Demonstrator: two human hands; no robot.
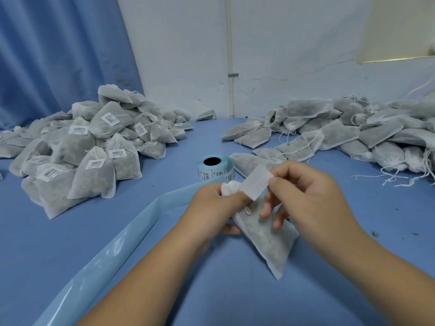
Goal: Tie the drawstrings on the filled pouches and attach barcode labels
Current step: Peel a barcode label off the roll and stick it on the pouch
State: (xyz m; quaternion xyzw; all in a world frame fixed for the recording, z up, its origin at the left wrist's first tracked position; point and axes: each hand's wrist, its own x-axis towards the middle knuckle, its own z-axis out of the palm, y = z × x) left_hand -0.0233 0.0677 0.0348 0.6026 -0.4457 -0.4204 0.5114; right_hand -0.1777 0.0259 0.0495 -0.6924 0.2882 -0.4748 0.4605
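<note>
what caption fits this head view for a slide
Left hand grips a filled pouch by the neck; right hand pinches a label over it.

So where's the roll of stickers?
In the head view, the sticker roll stands on the blue table, just beyond the left hand, between the labelled pouch pile on the left and the unlabelled pile on the right.

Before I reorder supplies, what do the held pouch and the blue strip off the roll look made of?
Pouch: likely thin non-woven fabric, matte, semi-sheer; greenish filling shows through.
Strip: probably coated release paper, glossy; light glares off it.
</note>
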